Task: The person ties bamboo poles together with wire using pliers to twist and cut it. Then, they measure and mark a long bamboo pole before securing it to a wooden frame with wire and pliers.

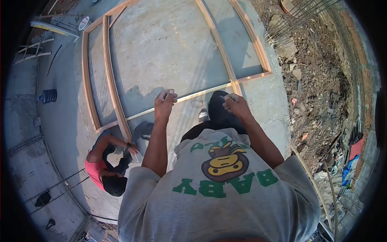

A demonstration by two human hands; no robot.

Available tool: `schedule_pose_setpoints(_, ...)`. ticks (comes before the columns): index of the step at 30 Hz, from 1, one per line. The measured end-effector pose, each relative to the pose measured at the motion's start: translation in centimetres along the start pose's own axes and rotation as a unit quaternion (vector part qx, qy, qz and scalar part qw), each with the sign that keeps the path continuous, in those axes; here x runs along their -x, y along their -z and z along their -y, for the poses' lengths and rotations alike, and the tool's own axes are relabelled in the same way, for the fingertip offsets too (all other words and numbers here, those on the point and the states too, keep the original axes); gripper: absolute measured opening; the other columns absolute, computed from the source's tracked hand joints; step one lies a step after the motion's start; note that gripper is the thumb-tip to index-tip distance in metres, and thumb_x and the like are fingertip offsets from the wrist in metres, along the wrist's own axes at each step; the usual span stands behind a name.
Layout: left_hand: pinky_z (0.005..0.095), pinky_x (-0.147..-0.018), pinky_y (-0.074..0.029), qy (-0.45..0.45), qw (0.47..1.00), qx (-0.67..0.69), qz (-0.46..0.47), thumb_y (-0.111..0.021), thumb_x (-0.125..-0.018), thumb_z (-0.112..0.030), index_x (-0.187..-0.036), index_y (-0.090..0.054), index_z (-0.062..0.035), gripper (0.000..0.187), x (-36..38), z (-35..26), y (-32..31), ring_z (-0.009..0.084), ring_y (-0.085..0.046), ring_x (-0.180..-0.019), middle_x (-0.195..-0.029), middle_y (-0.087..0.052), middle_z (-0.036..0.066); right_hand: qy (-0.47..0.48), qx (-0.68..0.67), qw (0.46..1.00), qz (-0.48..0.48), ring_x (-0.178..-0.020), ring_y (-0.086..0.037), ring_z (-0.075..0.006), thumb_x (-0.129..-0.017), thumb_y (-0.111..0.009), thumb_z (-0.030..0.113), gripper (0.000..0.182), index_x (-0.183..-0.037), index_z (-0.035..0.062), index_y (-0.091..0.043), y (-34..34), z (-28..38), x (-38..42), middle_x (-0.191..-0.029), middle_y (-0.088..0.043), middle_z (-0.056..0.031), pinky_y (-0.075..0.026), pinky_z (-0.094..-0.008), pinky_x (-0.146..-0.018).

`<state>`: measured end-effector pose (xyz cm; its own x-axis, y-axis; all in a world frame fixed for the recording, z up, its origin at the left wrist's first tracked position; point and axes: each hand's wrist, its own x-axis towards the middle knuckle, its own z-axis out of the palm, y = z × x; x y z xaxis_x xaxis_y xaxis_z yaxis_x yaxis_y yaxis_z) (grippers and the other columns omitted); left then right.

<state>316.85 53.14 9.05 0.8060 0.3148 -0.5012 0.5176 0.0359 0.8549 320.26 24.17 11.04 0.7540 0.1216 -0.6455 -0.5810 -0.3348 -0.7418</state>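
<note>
My left hand [165,100] is raised in front of me with its fingers curled together. Below it runs a thin pale strip [189,96] along the near side of a wooden frame [217,42] that lies on the concrete floor. My right hand [233,104] is also closed, above my dark-trousered knee and close to the frame's near right part. Whatever either hand may hold is too small to make out. To the left, a co-worker [96,165] in a red shirt and dark cap crouches, one hand near the end of a frame beam [111,72].
A blue water jug [48,96] lies on the floor at the left, and a white bucket [84,23] stands at the upper left. Rough soil with debris [318,80] and thin metal rods border the floor on the right. A block wall [30,173] rises at the left.
</note>
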Motion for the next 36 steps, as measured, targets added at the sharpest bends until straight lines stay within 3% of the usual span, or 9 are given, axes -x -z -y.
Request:
schedule_pose_setpoints(4,0.0264,-0.065,-0.047,0.062,0.995,0.049,-0.059,-0.059,-0.087,-0.033,-0.104,-0.062,-0.0030,0.035,-4.4,0.8,3.0,0.0125,-0.063,-0.074,-0.089,-0.068,0.006,-0.005,0.074,0.992,0.104,-0.067,-0.059,-0.0116,-0.089,-0.056,0.026,0.028,-0.099,0.0004,-0.063,-3.9,4.8,-7.6,-0.076,-0.064,-0.0070,-0.048,-0.0255,-0.062)
schedule_pose_setpoints(11,0.0296,-0.072,-0.051,0.053,0.998,0.016,-0.010,-0.059,-0.086,-0.027,-0.103,-0.064,-0.0001,0.032,-18.5,-4.6,0.1,0.0158,-0.065,-0.076,-0.087,-0.067,0.009,0.012,0.127,0.968,0.215,-0.065,-0.059,-0.0134,-0.091,-0.057,0.026,0.026,-0.097,0.0007,-0.062,-9.1,19.9,-28.2,-0.076,-0.064,-0.0077,-0.048,-0.0260,-0.059)
schedule_pose_setpoints(15,0.0297,-0.073,-0.051,-0.023,0.994,0.017,-0.102,-0.057,-0.090,-0.027,-0.105,-0.062,0.0026,0.034,-25.8,-16.6,6.4,0.0167,-0.065,-0.077,-0.089,-0.066,0.010,0.152,0.225,0.924,0.270,-0.068,-0.060,-0.0132,-0.091,-0.055,0.024,0.027,-0.098,-0.0011,-0.061,-13.2,35.9,-37.7,-0.079,-0.065,-0.0085,-0.048,-0.0271,-0.061)
schedule_pose_setpoints(19,0.0301,-0.071,-0.050,-0.046,0.952,0.114,-0.281,-0.056,-0.092,-0.030,-0.105,-0.062,0.0011,0.034,-33.4,-20.7,12.9,0.0164,-0.063,-0.075,-0.090,-0.066,0.009,0.236,0.209,0.913,0.259,-0.072,-0.061,-0.0144,-0.091,-0.056,0.026,0.031,-0.102,-0.0015,-0.061,-19.3,50.2,-44.7,-0.082,-0.066,-0.0099,-0.049,-0.0279,-0.064)
schedule_pose_setpoints(21,0.0294,-0.068,-0.049,-0.024,0.945,0.135,-0.297,-0.056,-0.092,-0.031,-0.105,-0.062,0.0000,0.034,-35.7,-21.9,15.1,0.0159,-0.062,-0.073,-0.088,-0.067,0.009,0.252,0.182,0.909,0.278,-0.073,-0.062,-0.0149,-0.091,-0.055,0.028,0.033,-0.104,-0.0016,-0.061,-22.8,55.1,-46.5,-0.083,-0.066,-0.0104,-0.049,-0.0283,-0.066)
schedule_pose_setpoints(27,0.0292,-0.067,-0.049,0.075,0.962,0.142,-0.222,-0.056,-0.089,-0.027,-0.094,-0.065,0.0004,0.029,-44.7,-22.2,18.0,0.0141,-0.062,-0.068,-0.077,-0.066,0.007,0.188,0.170,0.890,0.378,-0.074,-0.063,-0.0166,-0.091,-0.056,0.031,0.036,-0.107,-0.0010,-0.061,-33.1,56.8,-52.1,-0.084,-0.065,-0.0107,-0.050,-0.0290,-0.068)
schedule_pose_setpoints(29,0.0296,-0.069,-0.050,0.053,0.970,0.160,-0.176,-0.057,-0.089,-0.027,-0.096,-0.065,-0.0013,0.028,-50.4,-21.0,19.6,0.0144,-0.063,-0.071,-0.076,-0.066,0.007,0.169,0.243,0.876,0.381,-0.075,-0.063,-0.0168,-0.090,-0.056,0.030,0.036,-0.107,-0.0011,-0.061,-35.9,57.4,-54.3,-0.084,-0.066,-0.0105,-0.050,-0.0299,-0.068)
schedule_pose_setpoints(32,0.0303,-0.070,-0.050,0.016,0.982,0.092,-0.165,-0.058,-0.089,-0.028,-0.100,-0.064,-0.0006,0.030,-58.6,-26.6,27.1,0.0151,-0.063,-0.072,-0.080,-0.066,0.007,0.213,0.339,0.849,0.345,-0.075,-0.063,-0.0171,-0.090,-0.056,0.031,0.036,-0.106,-0.0009,-0.061,-38.7,60.1,-60.4,-0.084,-0.066,-0.0100,-0.050,-0.0305,-0.067)
schedule_pose_setpoints(36,0.0294,-0.071,-0.050,-0.063,0.981,0.023,-0.183,-0.055,-0.090,-0.025,-0.101,-0.062,0.0010,0.029,-67.0,-35.0,37.0,0.0161,-0.065,-0.076,-0.088,-0.067,0.010,0.190,0.259,0.905,0.278,-0.070,-0.062,-0.0150,-0.090,-0.056,0.028,0.031,-0.102,-0.0003,-0.062,-41.1,69.2,-64.7,-0.080,-0.066,-0.0088,-0.049,-0.0288,-0.065)
